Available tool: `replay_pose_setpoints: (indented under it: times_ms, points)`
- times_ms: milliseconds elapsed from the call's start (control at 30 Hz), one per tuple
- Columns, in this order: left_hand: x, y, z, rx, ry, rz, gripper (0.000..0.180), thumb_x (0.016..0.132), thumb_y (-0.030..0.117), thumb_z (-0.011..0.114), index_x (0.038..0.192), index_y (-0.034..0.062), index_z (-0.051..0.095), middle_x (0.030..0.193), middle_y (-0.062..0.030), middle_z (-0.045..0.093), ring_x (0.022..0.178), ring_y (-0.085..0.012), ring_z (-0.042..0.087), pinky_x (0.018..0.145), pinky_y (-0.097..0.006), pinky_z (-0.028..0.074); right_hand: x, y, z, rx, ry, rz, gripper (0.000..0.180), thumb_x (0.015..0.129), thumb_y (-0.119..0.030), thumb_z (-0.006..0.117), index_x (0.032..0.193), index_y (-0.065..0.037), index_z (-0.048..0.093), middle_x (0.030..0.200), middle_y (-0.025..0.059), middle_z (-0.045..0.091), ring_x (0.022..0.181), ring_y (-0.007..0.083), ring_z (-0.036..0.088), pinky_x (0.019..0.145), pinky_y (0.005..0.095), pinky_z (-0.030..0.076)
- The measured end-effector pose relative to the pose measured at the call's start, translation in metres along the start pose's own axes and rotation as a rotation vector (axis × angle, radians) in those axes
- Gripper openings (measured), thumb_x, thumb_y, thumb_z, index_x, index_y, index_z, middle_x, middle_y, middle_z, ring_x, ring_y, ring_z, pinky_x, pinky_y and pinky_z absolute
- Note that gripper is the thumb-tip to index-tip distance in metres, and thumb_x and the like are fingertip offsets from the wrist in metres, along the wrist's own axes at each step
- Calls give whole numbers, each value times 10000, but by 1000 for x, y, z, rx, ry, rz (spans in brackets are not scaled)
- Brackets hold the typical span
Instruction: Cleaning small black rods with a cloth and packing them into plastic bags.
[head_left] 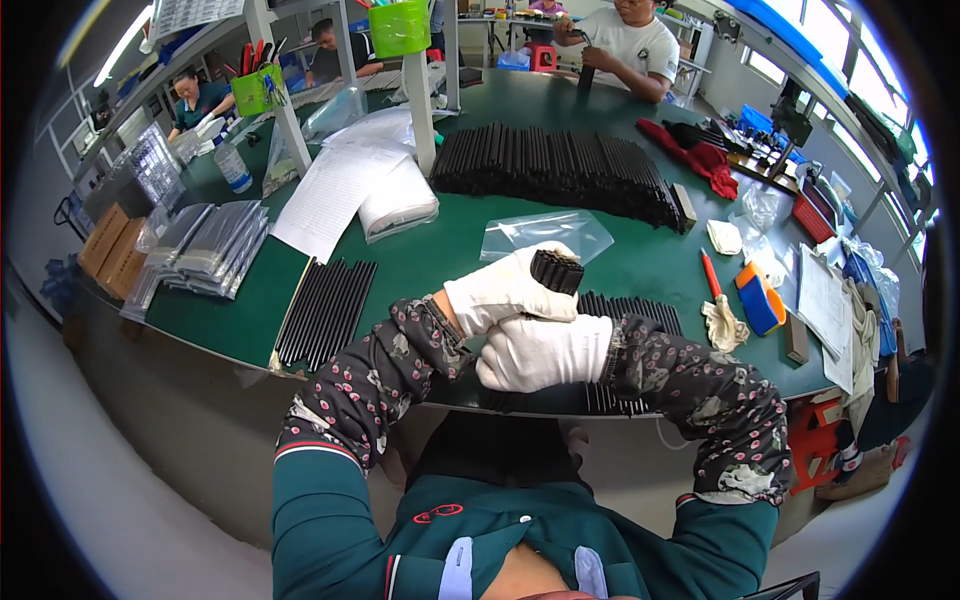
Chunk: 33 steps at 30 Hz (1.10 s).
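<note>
A bundle of thin black rods (557,272) stands up between my hands over the table's front edge, its cut ends facing up. My left hand (505,290), in a white glove, is closed round the bundle near that top end. Just below, my right hand (550,354), gloved as well, is wrapped round the same bundle; its fingers hide most of the length. Behind my right wrist lies a row of black rods (645,314) on the green table (440,262). Another flat row of black rods (327,312) lies to my left. A clear plastic bag (548,236) sits just beyond my hands.
A long stack of black rods (550,165) fills the far middle. Left are bagged packs (215,245), paper sheets (325,200) and a bottle (232,167). Right are a red-handled tool (711,275), an orange-and-blue holder (760,298) and a block (796,340). Co-workers sit across (640,50).
</note>
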<state>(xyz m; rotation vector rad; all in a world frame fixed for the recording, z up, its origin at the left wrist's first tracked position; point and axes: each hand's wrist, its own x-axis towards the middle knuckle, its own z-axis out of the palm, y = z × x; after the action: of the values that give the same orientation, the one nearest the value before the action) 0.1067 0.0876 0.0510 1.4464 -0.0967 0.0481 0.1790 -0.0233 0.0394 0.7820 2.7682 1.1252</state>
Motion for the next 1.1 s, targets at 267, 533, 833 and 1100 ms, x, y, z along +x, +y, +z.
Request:
replay_pose_setpoints:
  times_ms: [267, 533, 833, 1100]
  points:
    - [3, -14, 6, 547, 175, 539, 455, 669, 6, 753, 1059, 41, 520, 861, 2, 584, 801, -56, 565, 752, -232, 485, -10, -12, 27, -123, -132, 169, 114, 723, -146, 576, 761, -39, 576, 735, 67, 591, 715, 229, 602, 664, 329, 500]
    - [-5, -18, 7, 290, 173, 387, 395, 721, 3, 719, 1043, 58, 496, 849, -6, 608, 771, -68, 596, 723, -235, 507, -6, -17, -16, 461, -27, 236, 109, 751, -165, 537, 746, -58, 559, 777, 26, 545, 795, 186, 559, 705, 288, 482]
    - [18, -69, -19, 489, 214, 792, 535, 751, 169, 708, 1233, 63, 502, 1183, -72, 551, 1158, -195, 502, 965, -338, 422, 16, 49, -43, 584, -190, 1052, 307, 823, -286, 579, 932, -12, 662, 856, 181, 645, 820, 340, 630, 750, 431, 495]
    - [10, -53, 1, 567, 409, 585, 303, 692, 78, 699, 970, 33, 587, 868, -75, 643, 804, -193, 639, 727, -313, 506, -8, 85, -18, 1135, -201, 1256, 321, 906, -251, 487, 904, 24, 652, 822, 101, 657, 780, 188, 606, 768, 305, 473]
